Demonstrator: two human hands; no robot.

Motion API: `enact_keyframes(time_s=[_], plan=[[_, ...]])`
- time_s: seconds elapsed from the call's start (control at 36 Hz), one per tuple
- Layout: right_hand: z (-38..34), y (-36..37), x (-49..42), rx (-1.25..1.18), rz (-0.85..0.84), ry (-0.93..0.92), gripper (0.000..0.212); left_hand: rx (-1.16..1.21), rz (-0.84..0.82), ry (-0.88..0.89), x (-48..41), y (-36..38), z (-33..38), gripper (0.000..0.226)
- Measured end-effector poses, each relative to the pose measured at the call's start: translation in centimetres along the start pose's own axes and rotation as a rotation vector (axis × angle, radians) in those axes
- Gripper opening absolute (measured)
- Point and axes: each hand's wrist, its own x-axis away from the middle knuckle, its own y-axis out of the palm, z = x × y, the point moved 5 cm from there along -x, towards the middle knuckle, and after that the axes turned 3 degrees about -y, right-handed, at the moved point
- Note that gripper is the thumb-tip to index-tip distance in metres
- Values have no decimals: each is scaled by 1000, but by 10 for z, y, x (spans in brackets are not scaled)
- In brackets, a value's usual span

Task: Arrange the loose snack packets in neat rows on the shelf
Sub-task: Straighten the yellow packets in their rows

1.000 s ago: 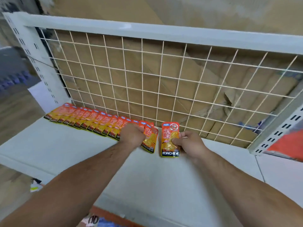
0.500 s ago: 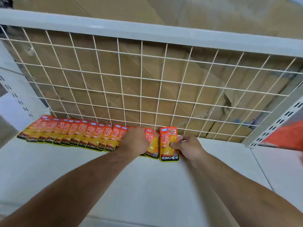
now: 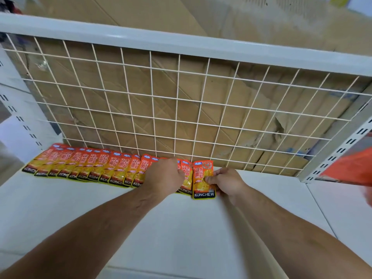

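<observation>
Closing gap: right hand (image 3: 225,183), pinching packet (image 3: 203,182), has slid it against row (image 3: 90,168) end; left hand (image 3: 163,174) rests on row, grip unclear, so row nearly gains one.

The snack packets (image 3: 112,168) are showing orange-red tops, yellow middles and black bands lettered in white. The end packet (image 3: 203,178) is flashing the same colours, plus a pale round stamp. The shelf (image 3: 181,228) is gleaming white, and the wire grid (image 3: 153,99) is laying white squares over brown cardboard (image 3: 165,109).
</observation>
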Motion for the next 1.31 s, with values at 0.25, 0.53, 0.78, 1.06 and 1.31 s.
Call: enact_keyframes(time_s=[0.25,0.53,0.78,1.06,1.31], plan=[[-13,9,-6,426,140,-18,14,7,62,43,10,-7,-5,19],[-23,12,-2,673,209,-58,18,20,68,30,20,-14,-9,19],[-28,12,7,842,256,-87,26,-40,106,107,25,-13,-2,24],[-4,-8,35,928,294,-237,48,-85,81,374,27,14,42,43],[33,-81,85,1109,238,-251,72,-120,-166,490,55,44,118,63]])
